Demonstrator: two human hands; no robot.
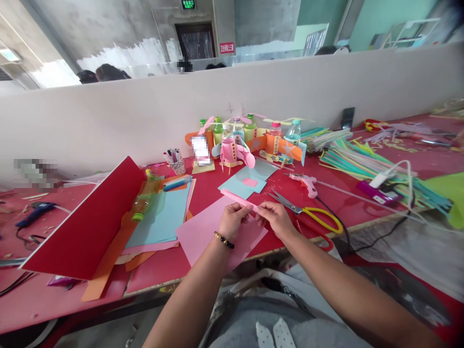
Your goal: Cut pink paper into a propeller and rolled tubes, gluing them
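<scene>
Between my two hands is a narrow folded strip of pink paper (235, 197), pinched by the fingers of both. My left hand (235, 220) grips it near the middle, and my right hand (274, 217) closes on its right end. Below them a large pink paper sheet (203, 234) lies on the red table. Light blue paper (266, 171) with a small pink piece (250, 182) on it sits just beyond the strip. To the right rest scissors (315, 212) with yellow and red handles, half open, and a pink glue gun (308, 184).
Several bottle planes (275, 142) with paper wings stand by the white partition (145, 116). Coloured sticks (362, 164) and a purple power strip (380, 193) lie right. At left, a red board (90, 227) stands beside a green-capped bottle (145, 195) and blue paper sheets (159, 220).
</scene>
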